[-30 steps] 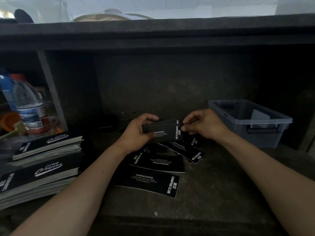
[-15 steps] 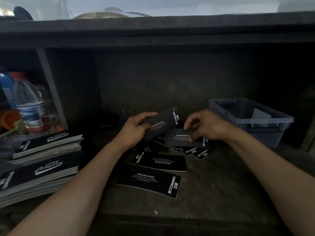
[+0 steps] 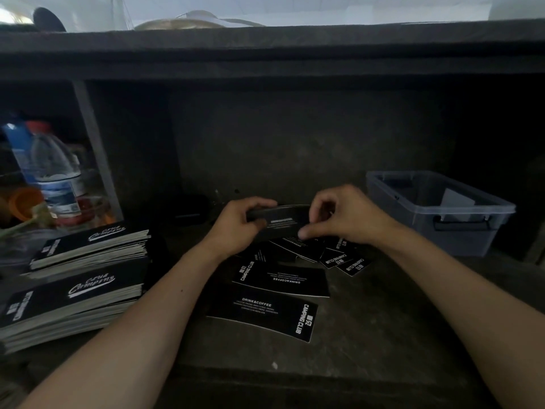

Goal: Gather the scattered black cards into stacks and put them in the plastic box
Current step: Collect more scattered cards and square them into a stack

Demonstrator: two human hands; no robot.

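Left hand and right hand both pinching small card stack above scattered cards; plastic box right on worktop.

Left hand, right hand, fingers curled.

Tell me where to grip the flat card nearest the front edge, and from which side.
Take the nearest card by its right short end, by the CAMPING CLUB print, from the right, with the right hand once it releases the held cards. It lies flat, so that free corner probably needs peeling up with the fingers; its far edge meets another card.
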